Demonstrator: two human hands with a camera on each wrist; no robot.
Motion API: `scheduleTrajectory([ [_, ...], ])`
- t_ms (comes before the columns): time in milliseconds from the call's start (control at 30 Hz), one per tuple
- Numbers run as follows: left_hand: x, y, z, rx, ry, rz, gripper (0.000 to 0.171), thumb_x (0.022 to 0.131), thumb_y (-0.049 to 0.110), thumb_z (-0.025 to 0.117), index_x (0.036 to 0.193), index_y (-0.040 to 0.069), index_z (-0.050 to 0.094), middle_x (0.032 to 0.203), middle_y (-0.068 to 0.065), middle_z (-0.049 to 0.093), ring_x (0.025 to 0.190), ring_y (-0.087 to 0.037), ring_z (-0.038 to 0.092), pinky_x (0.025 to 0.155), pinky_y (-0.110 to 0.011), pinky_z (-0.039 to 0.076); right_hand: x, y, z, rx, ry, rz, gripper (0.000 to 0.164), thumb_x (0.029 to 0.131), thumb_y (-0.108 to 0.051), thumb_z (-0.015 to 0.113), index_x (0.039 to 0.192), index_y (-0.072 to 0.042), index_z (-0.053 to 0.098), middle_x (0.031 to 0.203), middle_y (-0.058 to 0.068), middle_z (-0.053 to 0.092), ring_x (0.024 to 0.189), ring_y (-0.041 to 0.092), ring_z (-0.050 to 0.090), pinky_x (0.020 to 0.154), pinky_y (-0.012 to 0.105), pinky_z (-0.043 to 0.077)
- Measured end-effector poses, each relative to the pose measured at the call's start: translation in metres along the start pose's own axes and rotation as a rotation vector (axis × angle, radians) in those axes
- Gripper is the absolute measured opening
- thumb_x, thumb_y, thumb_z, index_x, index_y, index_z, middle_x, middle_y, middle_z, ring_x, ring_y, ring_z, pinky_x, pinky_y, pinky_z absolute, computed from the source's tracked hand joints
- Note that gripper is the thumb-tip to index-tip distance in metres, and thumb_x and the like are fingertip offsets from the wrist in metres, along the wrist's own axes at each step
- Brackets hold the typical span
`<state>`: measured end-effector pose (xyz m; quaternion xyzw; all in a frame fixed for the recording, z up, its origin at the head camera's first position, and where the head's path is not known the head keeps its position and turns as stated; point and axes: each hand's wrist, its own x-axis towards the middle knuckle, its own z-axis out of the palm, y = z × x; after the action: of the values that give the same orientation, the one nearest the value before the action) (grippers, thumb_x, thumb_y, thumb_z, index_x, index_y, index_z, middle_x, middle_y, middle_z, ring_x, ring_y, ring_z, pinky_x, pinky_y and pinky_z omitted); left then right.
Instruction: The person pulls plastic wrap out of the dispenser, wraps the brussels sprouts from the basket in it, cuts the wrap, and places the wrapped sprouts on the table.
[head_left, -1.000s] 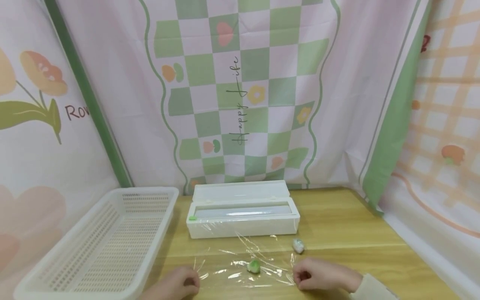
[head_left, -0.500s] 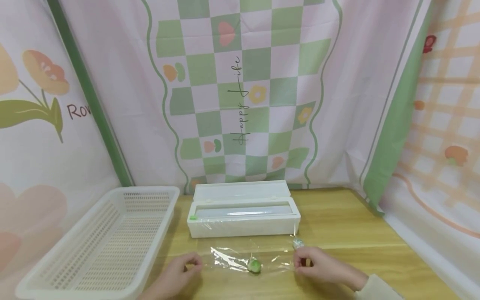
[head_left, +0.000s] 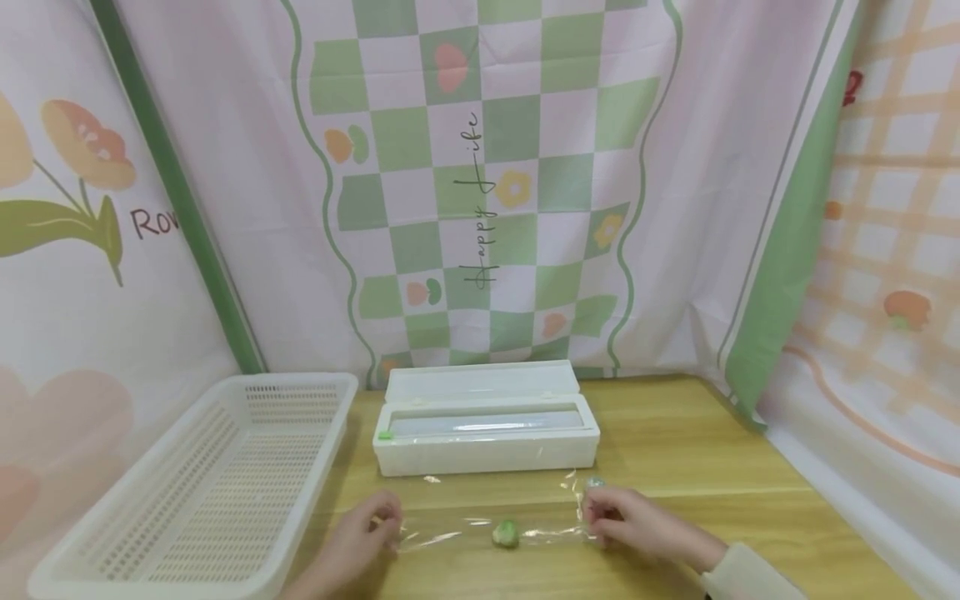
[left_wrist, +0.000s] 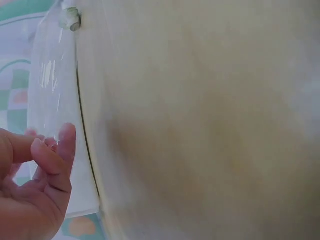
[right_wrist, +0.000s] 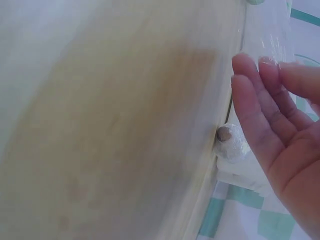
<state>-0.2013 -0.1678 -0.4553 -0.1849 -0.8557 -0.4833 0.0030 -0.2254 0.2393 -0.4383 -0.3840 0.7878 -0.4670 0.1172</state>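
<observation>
A sheet of cling film (head_left: 442, 537) lies as a narrow, shiny strip between my two hands. Midway along it is a small green vegetable piece (head_left: 506, 534), rounded and pale at its base, which overlaps the film; it looks like a Brussels sprout. My left hand (head_left: 360, 533) pinches the film's left end between thumb and fingers. At the right end, my right hand (head_left: 637, 523) pinches the film with its other fingers loosely bent. Just behind the right fingers sits a small film-wrapped piece (right_wrist: 234, 144), partly hidden in the head view.
A white cling film box (head_left: 487, 457) with its lid raised stands behind the film, the roll (head_left: 487, 423) showing inside. To the left is a white perforated basket (head_left: 322, 467). Wooden tabletop (head_left: 675, 433) extends to the right, with printed curtains (head_left: 487, 192) hanging around.
The film, spread wide over the table before, has been gathered into a narrow strip over the vegetable. Both hands have moved slightly away from the body, still holding its ends.
</observation>
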Motion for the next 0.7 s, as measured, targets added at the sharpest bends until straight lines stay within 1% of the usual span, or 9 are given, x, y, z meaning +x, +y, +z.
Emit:
scheduleTrajectory([
  [100,0.001,-0.001,0.001,0.08,0.005,0.011,0.015,0.086,0.001,0.055,0.09,0.01,0.066,0.085,0.003,0.059,0.066,-0.009,0.055,0.058,-0.024,0.048,0.002,0.0,0.0,0.014,0.0,0.057,0.005,0.09,0.003,0.05,0.087,-0.001,0.052,0.074,0.006,0.054,0.064,0.012,0.056,0.052,0.029,0.051],
  [167,0.001,-0.001,0.002,0.124,-0.001,0.012,0.019,0.085,-0.001,0.056,0.09,0.012,0.069,0.086,0.005,0.06,0.068,-0.008,0.055,0.06,-0.024,0.048,0.004,0.0,0.0,0.0,0.007,0.082,0.006,0.09,0.002,0.05,0.088,-0.001,0.054,0.075,0.006,0.054,0.063,0.012,0.056,0.052,0.029,0.051],
  [200,0.002,-0.001,0.002,0.149,-0.005,0.015,0.02,0.084,-0.001,0.056,0.091,0.013,0.07,0.086,0.005,0.06,0.07,-0.009,0.055,0.061,-0.024,0.048,0.005,0.0,0.0,-0.009,0.01,0.092,0.006,0.091,0.002,0.05,0.088,-0.001,0.054,0.075,0.005,0.054,0.063,0.011,0.056,0.052,0.029,0.051],
  [367,0.004,-0.002,0.004,0.209,-0.05,0.041,0.015,0.085,0.002,0.058,0.09,0.01,0.07,0.086,0.003,0.063,0.076,-0.014,0.057,0.065,-0.026,0.049,0.009,-0.002,0.001,-0.046,0.031,0.143,0.007,0.09,0.001,0.051,0.089,-0.002,0.057,0.075,0.004,0.053,0.06,0.01,0.054,0.051,0.027,0.05],
  [433,0.005,-0.002,0.005,0.212,-0.069,0.048,0.014,0.086,0.003,0.058,0.088,0.01,0.069,0.086,0.001,0.064,0.077,-0.015,0.057,0.066,-0.028,0.05,0.01,-0.001,0.001,-0.053,0.035,0.16,0.007,0.091,0.001,0.051,0.089,-0.002,0.057,0.074,0.004,0.053,0.059,0.01,0.053,0.051,0.027,0.05],
  [500,0.006,-0.004,0.005,0.218,-0.084,0.055,0.015,0.086,0.002,0.057,0.087,0.011,0.069,0.086,0.001,0.065,0.077,-0.014,0.058,0.066,-0.028,0.05,0.011,-0.001,0.002,-0.055,0.038,0.171,0.008,0.09,0.002,0.051,0.089,-0.002,0.057,0.074,0.004,0.053,0.059,0.009,0.053,0.051,0.027,0.05],
  [633,0.008,-0.007,0.007,0.181,-0.13,0.06,0.018,0.085,-0.002,0.054,0.086,0.01,0.068,0.087,0.0,0.065,0.073,-0.011,0.056,0.063,-0.026,0.049,0.013,0.001,0.002,-0.064,0.032,0.175,0.008,0.09,0.003,0.051,0.088,-0.002,0.057,0.073,0.004,0.052,0.058,0.008,0.052,0.051,0.025,0.049],
  [700,0.01,-0.009,0.008,0.185,-0.141,0.061,0.019,0.084,-0.003,0.054,0.085,0.01,0.067,0.086,0.001,0.064,0.069,-0.009,0.054,0.061,-0.025,0.048,0.014,0.002,0.002,-0.073,0.028,0.177,0.008,0.089,0.003,0.052,0.087,-0.002,0.057,0.071,0.003,0.052,0.057,0.007,0.051,0.05,0.024,0.048],
])
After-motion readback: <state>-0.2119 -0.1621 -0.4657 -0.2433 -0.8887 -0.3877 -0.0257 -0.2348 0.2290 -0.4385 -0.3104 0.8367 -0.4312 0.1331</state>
